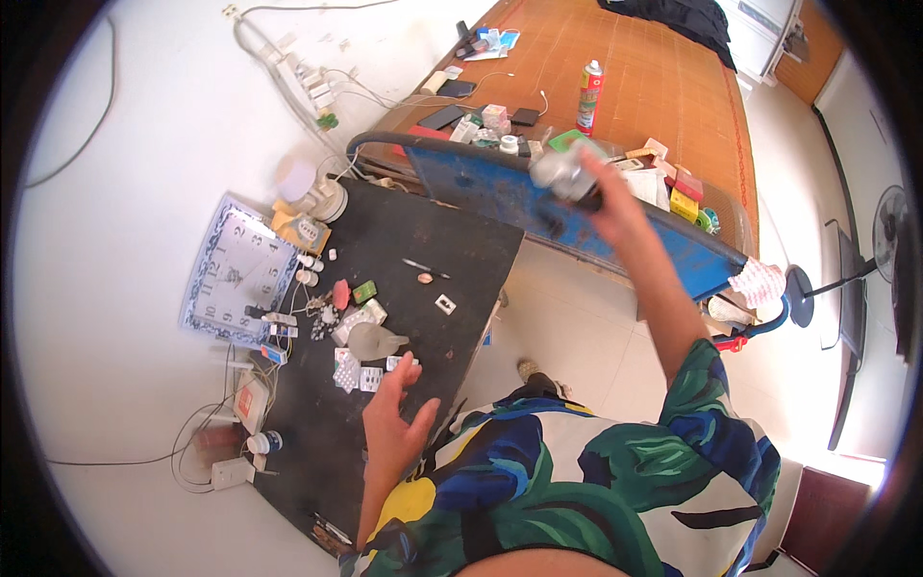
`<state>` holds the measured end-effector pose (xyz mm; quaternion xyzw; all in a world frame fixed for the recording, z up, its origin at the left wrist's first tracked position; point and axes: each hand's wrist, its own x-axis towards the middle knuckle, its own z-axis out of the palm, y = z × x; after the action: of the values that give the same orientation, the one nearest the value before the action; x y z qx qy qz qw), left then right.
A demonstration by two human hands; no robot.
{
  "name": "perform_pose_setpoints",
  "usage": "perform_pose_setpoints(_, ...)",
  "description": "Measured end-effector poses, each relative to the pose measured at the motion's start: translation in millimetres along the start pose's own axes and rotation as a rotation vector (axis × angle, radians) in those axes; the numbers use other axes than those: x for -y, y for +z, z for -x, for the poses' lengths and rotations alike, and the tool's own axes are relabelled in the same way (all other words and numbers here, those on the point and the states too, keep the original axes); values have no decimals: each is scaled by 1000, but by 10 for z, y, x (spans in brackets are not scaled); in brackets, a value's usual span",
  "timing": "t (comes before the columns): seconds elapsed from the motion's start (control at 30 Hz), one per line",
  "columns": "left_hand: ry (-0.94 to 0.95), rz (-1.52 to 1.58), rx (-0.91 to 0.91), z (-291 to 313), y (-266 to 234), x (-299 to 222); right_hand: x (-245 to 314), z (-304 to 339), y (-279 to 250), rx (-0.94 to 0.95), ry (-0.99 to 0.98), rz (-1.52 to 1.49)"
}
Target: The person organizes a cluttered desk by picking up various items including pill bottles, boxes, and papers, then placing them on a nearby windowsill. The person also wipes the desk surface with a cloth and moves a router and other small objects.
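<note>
My right hand is raised at the blue bed board, its fingers closed around a clear, shiny object with a dark part near the palm. Motion smears it, so its kind cannot be made out. Over the near side of the black table, my left hand holds nothing, its thumb and fingers apart. Its fingertips are close to a greyish round object with a short spout and some pill blister packs.
A wall clock leans at the table's left, near small bottles and cables. A pen lies farther back. On the bed mat stand a red spray can and several small boxes. A fan is at right.
</note>
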<state>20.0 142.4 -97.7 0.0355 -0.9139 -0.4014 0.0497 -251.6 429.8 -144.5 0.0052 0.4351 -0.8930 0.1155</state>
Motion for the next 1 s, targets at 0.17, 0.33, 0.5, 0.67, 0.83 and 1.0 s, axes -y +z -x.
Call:
perform_pose_setpoints(0.17,-162,9,84,-77,345,161,565,-990,-1405,-366,-137,127)
perform_pose_setpoints(0.33,-269,-79,132,64,461,355,261,-1622,-1961,-541,96,171)
perform_pose_setpoints(0.5,-386,-47,140,87,481,418,-446,-2215,-2601,-526,379,242)
perform_pose_setpoints(0.67,-486,-26,68,172,435,436,-835,-2439,-2660,-681,436,296)
perform_pose_setpoints(0.83,-512,90,45,151,442,639,-798,-2705,-3298,-695,384,121)
perform_pose_setpoints(1.0,-511,-3,80,130,396,523,-692,-2536,-2870,-742,414,283)
